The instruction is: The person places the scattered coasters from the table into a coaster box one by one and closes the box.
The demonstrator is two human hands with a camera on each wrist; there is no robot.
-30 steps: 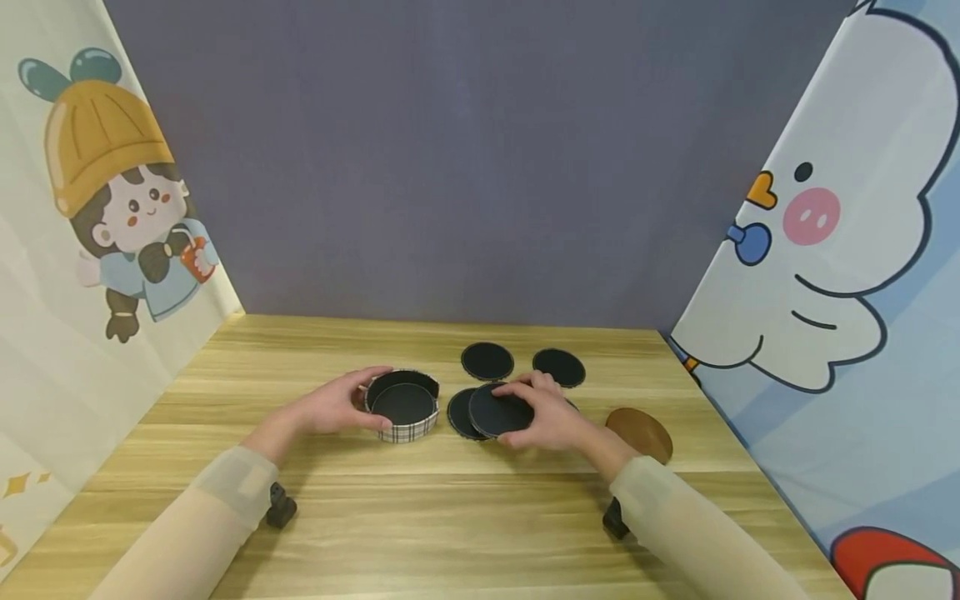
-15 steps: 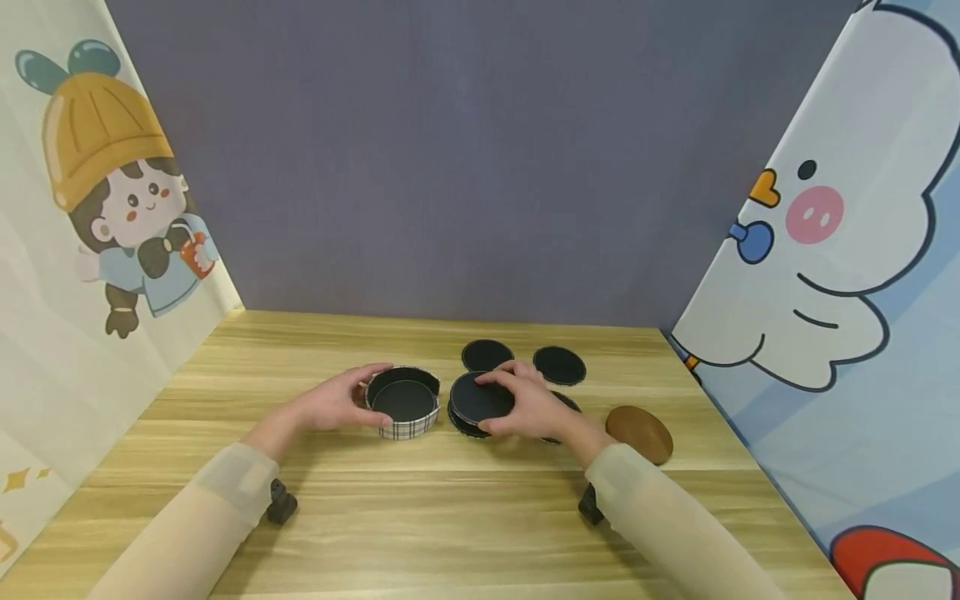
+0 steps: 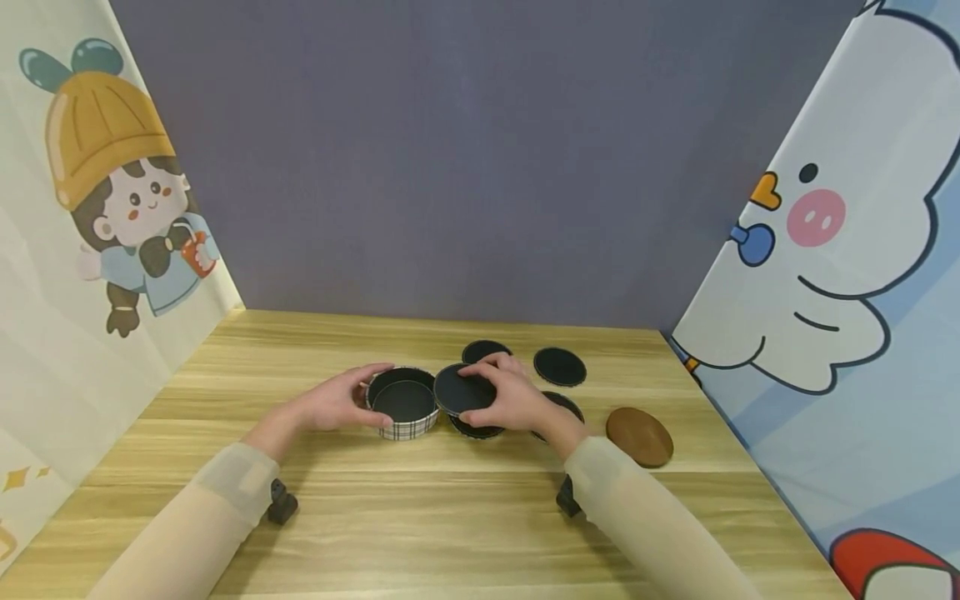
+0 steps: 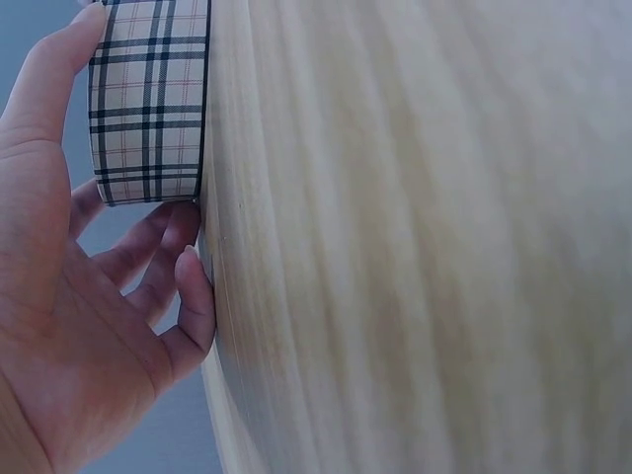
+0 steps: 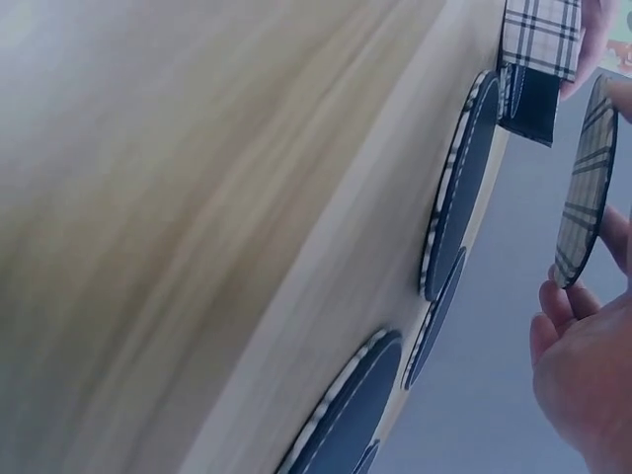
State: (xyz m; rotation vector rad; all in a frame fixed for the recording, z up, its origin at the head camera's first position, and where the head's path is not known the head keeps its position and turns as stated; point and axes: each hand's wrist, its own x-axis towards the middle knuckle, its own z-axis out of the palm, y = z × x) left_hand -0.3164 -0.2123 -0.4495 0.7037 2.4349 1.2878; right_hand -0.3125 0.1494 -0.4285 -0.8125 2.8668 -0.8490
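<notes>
My left hand (image 3: 339, 402) holds a round, plaid-sided coaster holder (image 3: 408, 430) on the table, fingers at its far side and thumb at its near side. A dark lining shows inside the holder, and its wall has a gap at the right. In my right hand (image 3: 510, 398) a round black coaster (image 3: 457, 389) is pinched by the edge, raised and overlapping the holder's right rim in the head view. The right wrist view shows its plaid underside (image 5: 588, 188). Below it, another black coaster (image 3: 477, 431) lies partly hidden.
Two black coasters lie farther back, one a back coaster (image 3: 483, 347) partly behind my right hand, the other a right-back coaster (image 3: 560, 367). A further coaster (image 3: 567, 406) is partly covered by my right wrist. At the right lies a brown oval disc (image 3: 640, 437). A grey partition (image 3: 450, 167) closes the back.
My right hand has carried the pinched coaster leftward and up, from over the coasters on the table to the holder's right rim. My left hand and the holder have stayed in place.
</notes>
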